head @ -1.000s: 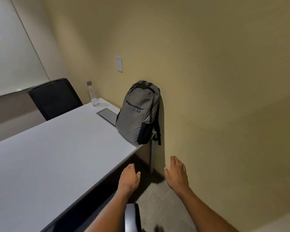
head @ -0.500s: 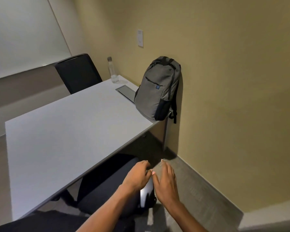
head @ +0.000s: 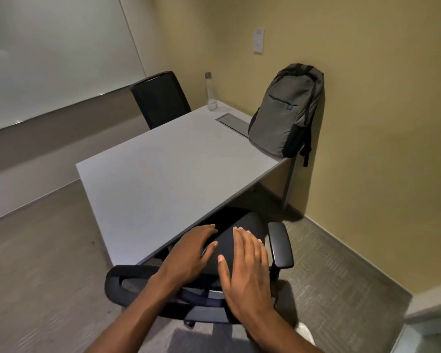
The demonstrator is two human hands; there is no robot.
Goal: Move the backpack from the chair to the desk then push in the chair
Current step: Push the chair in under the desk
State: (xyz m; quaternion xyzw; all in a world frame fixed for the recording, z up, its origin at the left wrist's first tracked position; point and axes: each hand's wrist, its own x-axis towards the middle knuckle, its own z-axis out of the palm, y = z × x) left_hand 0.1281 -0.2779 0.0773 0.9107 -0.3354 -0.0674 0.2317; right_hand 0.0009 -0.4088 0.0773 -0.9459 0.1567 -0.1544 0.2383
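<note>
Backpack [head: 285, 110] already stands on the counter [head: 163, 174]; both grips, left hand [head: 191, 253] and right hand [head: 245, 273], lie flat, fingers spread, holding nothing, above the chair [head: 242, 225], which likely rolls easily if pushed at its backrest

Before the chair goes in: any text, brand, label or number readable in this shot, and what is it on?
None can be read.
Small blue tag on the grey fabric backpack: too small to read.
White wall plate above the grey desk: blurred, no legible marking.
Clear plastic bottle: no label visible.
Whiteboard: blank.
</note>
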